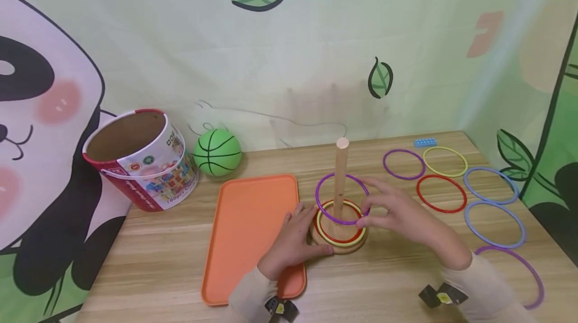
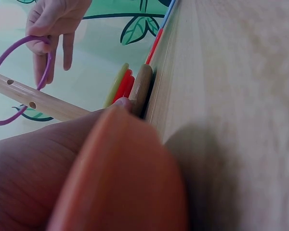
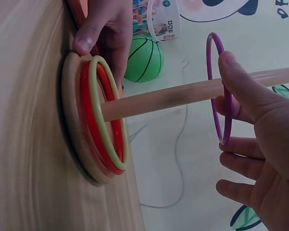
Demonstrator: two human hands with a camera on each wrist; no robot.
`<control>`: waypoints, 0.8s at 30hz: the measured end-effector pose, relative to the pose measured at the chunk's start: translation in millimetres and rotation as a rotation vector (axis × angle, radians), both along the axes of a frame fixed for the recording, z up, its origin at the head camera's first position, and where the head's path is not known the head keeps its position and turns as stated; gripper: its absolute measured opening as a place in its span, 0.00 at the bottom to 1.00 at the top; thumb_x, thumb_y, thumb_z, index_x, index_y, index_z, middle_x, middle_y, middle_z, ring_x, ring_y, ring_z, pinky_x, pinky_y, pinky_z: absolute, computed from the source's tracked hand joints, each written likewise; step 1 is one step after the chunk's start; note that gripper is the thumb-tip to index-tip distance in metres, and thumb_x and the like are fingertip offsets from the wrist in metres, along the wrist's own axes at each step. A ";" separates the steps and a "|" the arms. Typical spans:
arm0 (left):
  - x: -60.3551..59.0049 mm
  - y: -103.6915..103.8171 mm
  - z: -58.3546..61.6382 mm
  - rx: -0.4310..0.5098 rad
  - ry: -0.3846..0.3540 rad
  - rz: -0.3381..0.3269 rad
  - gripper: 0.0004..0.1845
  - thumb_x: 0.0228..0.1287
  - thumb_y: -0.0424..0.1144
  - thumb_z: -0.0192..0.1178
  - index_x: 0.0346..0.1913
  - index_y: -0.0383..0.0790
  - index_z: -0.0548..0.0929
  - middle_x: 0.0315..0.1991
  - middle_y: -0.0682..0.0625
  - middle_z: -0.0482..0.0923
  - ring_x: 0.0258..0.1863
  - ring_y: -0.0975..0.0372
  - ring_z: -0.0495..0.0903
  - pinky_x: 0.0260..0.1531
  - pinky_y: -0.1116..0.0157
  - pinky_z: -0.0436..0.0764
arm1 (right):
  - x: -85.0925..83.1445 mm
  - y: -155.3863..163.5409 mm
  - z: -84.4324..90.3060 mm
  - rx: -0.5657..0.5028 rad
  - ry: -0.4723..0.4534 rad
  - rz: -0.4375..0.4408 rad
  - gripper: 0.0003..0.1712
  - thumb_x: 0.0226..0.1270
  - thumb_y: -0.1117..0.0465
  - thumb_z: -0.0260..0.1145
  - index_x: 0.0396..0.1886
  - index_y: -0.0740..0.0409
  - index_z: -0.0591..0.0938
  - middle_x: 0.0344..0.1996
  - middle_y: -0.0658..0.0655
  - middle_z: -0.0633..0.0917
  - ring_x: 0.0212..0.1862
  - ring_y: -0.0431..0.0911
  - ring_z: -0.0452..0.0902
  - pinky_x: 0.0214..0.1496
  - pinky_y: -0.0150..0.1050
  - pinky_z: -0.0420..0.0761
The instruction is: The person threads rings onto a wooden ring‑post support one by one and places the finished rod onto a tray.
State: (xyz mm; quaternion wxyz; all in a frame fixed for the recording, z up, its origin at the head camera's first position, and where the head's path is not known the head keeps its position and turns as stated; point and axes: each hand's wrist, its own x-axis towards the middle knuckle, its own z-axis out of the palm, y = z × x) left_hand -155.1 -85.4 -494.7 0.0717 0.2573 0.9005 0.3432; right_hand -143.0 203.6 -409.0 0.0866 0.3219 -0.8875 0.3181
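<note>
Purple ring (image 1: 341, 199) sits round the peg (image 1: 340, 172), partway down, pinched by the right hand (image 1: 397, 215). Left hand (image 1: 295, 240) presses fingertips on the wooden base (image 1: 338, 248). Best kept level so it clears the peg. Spare rings (image 1: 441, 193) lie right; orange tray (image 1: 250, 232) left, nothing blocking.
</note>
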 end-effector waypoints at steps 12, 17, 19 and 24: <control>-0.7 0.5 -1.3 -0.003 0.026 -0.003 0.58 0.56 0.61 0.78 0.83 0.40 0.61 0.81 0.42 0.61 0.84 0.42 0.46 0.78 0.35 0.43 | 0.4 -2.1 -18.3 0.001 -0.037 0.004 0.09 0.64 0.55 0.79 0.28 0.40 0.85 0.69 0.72 0.77 0.66 0.69 0.77 0.58 0.58 0.83; -0.2 0.6 -2.4 0.005 0.037 -0.004 0.58 0.55 0.60 0.79 0.82 0.37 0.62 0.80 0.40 0.63 0.83 0.40 0.47 0.77 0.33 0.45 | -1.3 -5.6 -30.1 -0.040 -0.028 0.047 0.11 0.65 0.61 0.77 0.25 0.46 0.86 0.65 0.74 0.80 0.61 0.68 0.81 0.45 0.44 0.85; 0.2 0.5 -2.2 0.004 0.031 -0.003 0.58 0.55 0.59 0.80 0.82 0.35 0.63 0.80 0.40 0.62 0.83 0.40 0.47 0.77 0.34 0.45 | -1.2 -7.4 -35.8 -0.061 -0.027 0.064 0.11 0.64 0.62 0.78 0.25 0.45 0.85 0.64 0.72 0.81 0.63 0.67 0.80 0.48 0.46 0.84; 0.2 0.0 -1.0 -0.010 0.023 0.000 0.58 0.56 0.60 0.79 0.81 0.35 0.63 0.81 0.38 0.62 0.84 0.42 0.46 0.78 0.35 0.45 | 0.4 -12.0 -47.6 -0.068 -0.056 0.098 0.11 0.63 0.59 0.79 0.26 0.40 0.86 0.65 0.67 0.82 0.66 0.65 0.78 0.59 0.58 0.80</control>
